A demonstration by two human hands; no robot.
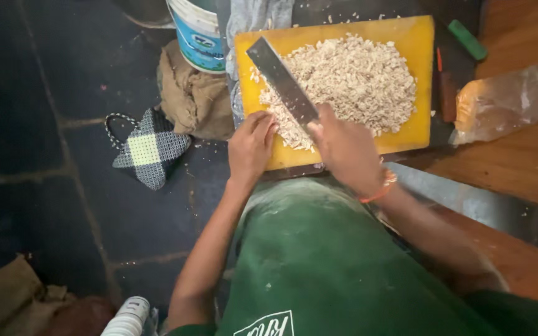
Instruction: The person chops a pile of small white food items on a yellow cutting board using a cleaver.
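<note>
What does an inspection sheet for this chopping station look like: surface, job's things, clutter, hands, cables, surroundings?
Surface: yellow cutting board on a dark counter.
Job's things: cleaver over a heap of pale chopped bits.
Clutter: clear plastic bag, green marker.
Hands: right hand grips the cleaver's handle; left hand rests at the board's edge.
Cables: nothing seen.
Surroundings: bucket, burlap sack, checked bag on dark floor.
</note>
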